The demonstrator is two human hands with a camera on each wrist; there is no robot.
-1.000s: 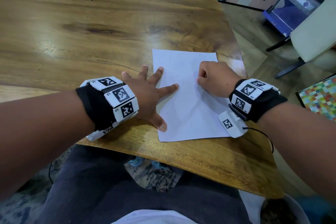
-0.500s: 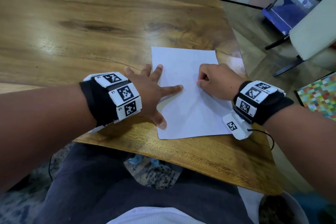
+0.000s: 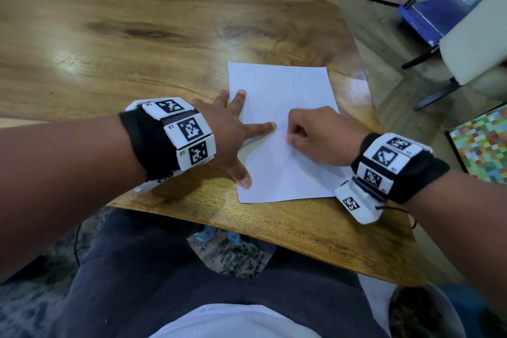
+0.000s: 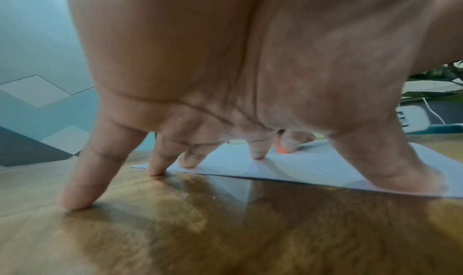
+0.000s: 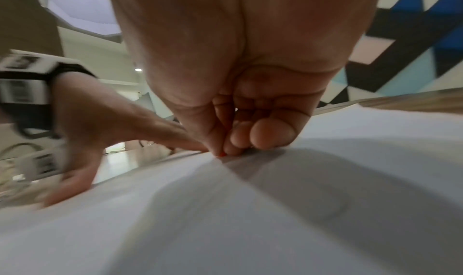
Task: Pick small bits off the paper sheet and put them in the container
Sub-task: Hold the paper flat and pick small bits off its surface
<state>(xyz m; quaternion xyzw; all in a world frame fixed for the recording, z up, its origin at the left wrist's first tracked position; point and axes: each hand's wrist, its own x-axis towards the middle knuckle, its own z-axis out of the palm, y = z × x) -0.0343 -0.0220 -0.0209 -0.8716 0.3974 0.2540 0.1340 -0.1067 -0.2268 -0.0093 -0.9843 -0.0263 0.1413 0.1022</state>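
Your right hand (image 3: 323,136) is curling into a loose fist on the paper sheet (image 3: 282,167), thumb and forefinger coming together at the paper's surface. Right at that pinch a tiny red-orange speck is showing; whether it is a bit (image 5: 221,155) being nipped or a painted nail tip, I cannot tell, though the fingertips (image 5: 231,147) are pressing down on exactly that spot. The remaining fingers of that hand are tucking under the palm and resting on the sheet just behind the pinch.

Your left hand (image 3: 227,132) is lying flat and spread, gripping nothing. Its forefinger is reaching across the sheet's near-left part, with the tip stopping just short of your right thumb, so the red speck is sitting between the two hands. Its thumb is pressing the sheet's left edge closer to you, and its middle finger is touching the paper farther out. In the left wrist view the two outer fingers (image 4: 82,180) are standing on bare wooden table (image 3: 137,49) beside the sheet.

A few faint dark specks are lying scattered on the paper beyond and to the left of your pinch, too small to make out.
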